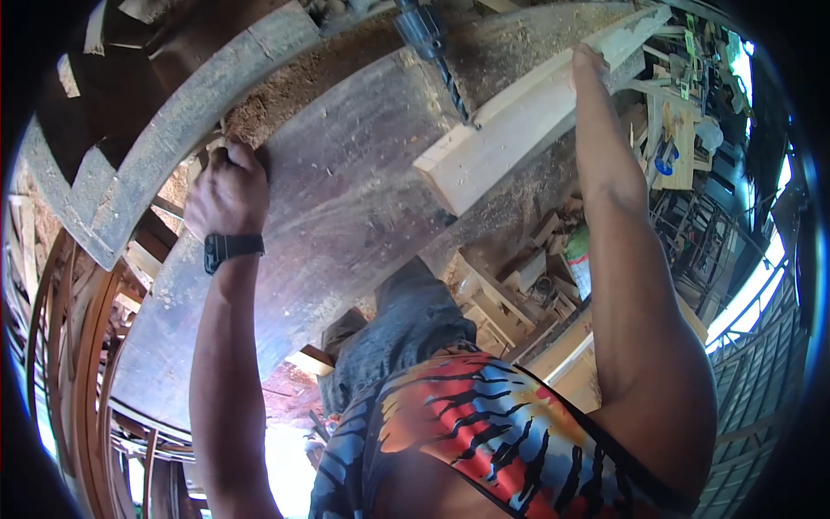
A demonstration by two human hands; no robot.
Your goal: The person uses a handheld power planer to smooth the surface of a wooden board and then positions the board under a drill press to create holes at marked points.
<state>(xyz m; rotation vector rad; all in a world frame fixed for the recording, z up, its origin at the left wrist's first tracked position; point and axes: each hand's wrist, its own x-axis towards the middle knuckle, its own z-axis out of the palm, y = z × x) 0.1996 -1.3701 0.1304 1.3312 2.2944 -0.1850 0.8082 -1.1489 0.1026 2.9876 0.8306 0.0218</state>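
My left hand [226,192], with a black watch on the wrist, is closed beside the worn work table [337,173], near a curved plank edge; I cannot make out what it grips. My right hand [590,62] is closed on the far part of a long pale wooden board [506,130], which lies at a slant on the table. A drill bit [450,86] hangs from a dark chuck [420,33], its tip at the board's upper long edge, near the board's closer end.
A worn curved wooden piece [199,112] arches at upper left over sawdust [268,95]. Bent wooden strips [91,337] stand at the left. Offcuts [493,303], a plastic sack [577,255] and cluttered shelving with tools [683,130] are at the right, beside corrugated sheeting [761,389].
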